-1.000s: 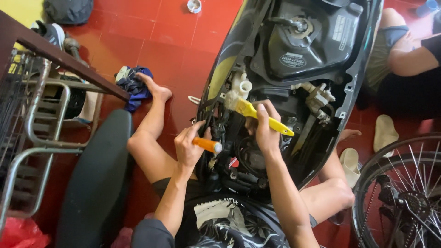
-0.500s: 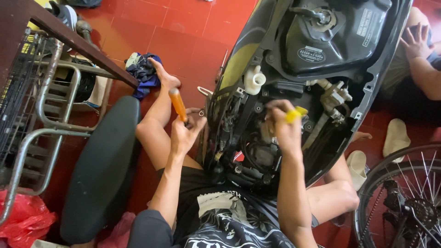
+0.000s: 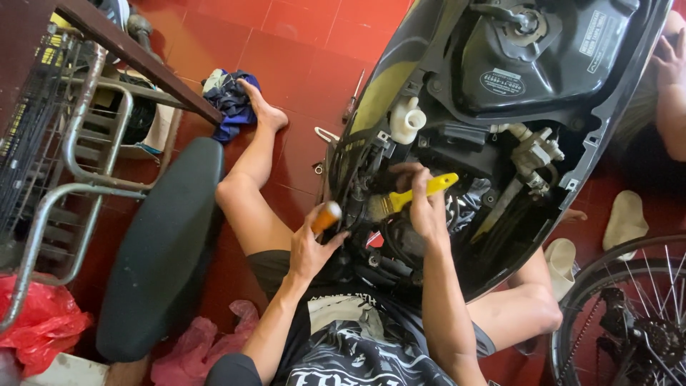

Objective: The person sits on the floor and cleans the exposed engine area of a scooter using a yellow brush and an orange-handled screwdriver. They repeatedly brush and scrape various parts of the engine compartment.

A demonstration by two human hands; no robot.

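Note:
I sit on a red tiled floor with a scooter's opened black body (image 3: pixel 607 136) lying between my legs. My right hand (image 3: pixel 423 204) grips a yellow-handled brush (image 3: pixel 411 198), its bristles pointing left into the engine bay beside cables and hoses. My left hand (image 3: pixel 312 246) holds an orange-handled screwdriver (image 3: pixel 326 216) at the left edge of the bay, its shaft hidden behind my fingers. A white plastic cap (image 3: pixel 408 119) sits above the brush, under the black fuel tank (image 3: pixel 543 61).
A detached black seat (image 3: pixel 161 243) lies to my left by a metal rack (image 3: pixel 57 179). A blue rag (image 3: pixel 230 100) lies near my left foot. Another screwdriver (image 3: pixel 353 96) rests on the tiles. A spoked wheel (image 3: pixel 629 314) stands at the right. Another person's hand (image 3: pixel 670 61) shows top right.
My left hand swung the orange screwdriver out to the left and has brought it back to the bay's edge. My right hand keeps the yellow brush in the engine bay.

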